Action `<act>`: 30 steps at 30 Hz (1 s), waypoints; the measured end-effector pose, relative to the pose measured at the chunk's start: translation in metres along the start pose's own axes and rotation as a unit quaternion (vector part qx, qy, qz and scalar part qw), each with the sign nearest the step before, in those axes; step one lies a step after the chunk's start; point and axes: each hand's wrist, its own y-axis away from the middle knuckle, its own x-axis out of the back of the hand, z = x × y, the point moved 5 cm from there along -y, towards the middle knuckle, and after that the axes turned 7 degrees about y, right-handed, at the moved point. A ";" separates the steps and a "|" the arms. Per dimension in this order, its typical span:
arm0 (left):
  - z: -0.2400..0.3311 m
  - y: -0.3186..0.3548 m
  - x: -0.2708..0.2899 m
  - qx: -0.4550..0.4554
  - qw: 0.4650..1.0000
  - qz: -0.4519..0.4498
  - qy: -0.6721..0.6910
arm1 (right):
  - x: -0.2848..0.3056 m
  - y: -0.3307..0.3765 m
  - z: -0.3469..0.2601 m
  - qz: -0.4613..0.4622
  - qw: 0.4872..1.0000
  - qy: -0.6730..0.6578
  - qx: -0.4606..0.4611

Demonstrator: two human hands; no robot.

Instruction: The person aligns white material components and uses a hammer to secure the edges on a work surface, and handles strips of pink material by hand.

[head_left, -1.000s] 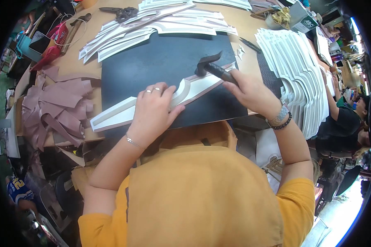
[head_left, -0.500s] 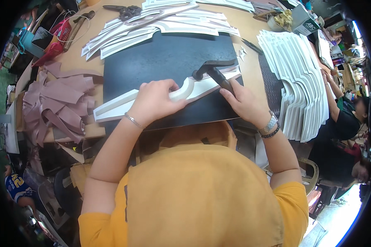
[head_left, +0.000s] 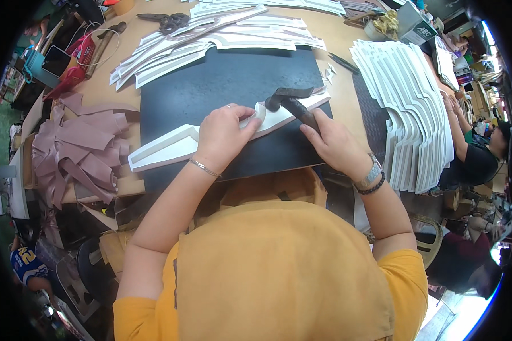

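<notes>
A long white piece with a folded, curved edge (head_left: 173, 146) lies slantwise on a dark board (head_left: 227, 77). It looks like leather or a similar sheet. My left hand (head_left: 224, 133) is closed in a pinch on its curved edge near the middle, covering part of it. Gripped by the handle in my right hand (head_left: 334, 139) is a dark metal hammer (head_left: 294, 105). Its head hangs over the right part of the piece, close to my left fingertips; whether it touches cannot be made out.
Behind the board lie stacked white pieces (head_left: 256, 37) and scissors (head_left: 166, 21). More white pieces (head_left: 412, 122) are fanned out at the right, near a dark slim tool (head_left: 343, 62). Mauve strips (head_left: 82, 148) are heaped at the left, below a red basket (head_left: 85, 51). A co-worker's arms (head_left: 455, 122) show far right.
My left hand has shifted right along the curved edge, its fingers now nearer the hammer head. The hammer and my right hand have moved slightly left.
</notes>
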 end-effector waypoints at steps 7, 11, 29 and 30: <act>0.002 -0.002 -0.008 -0.033 0.999 -0.021 0.013 | -0.004 0.000 0.002 0.037 0.999 0.000 0.034; 0.013 0.004 -0.016 -0.132 0.986 0.010 -0.102 | 0.002 -0.002 -0.002 0.027 0.999 0.017 0.034; 0.009 0.003 -0.004 -0.070 0.997 -0.030 -0.019 | -0.003 -0.022 -0.005 -0.004 0.996 0.078 0.050; 0.008 0.003 -0.003 -0.067 0.997 -0.034 -0.013 | -0.003 -0.023 -0.002 -0.006 0.996 0.072 0.048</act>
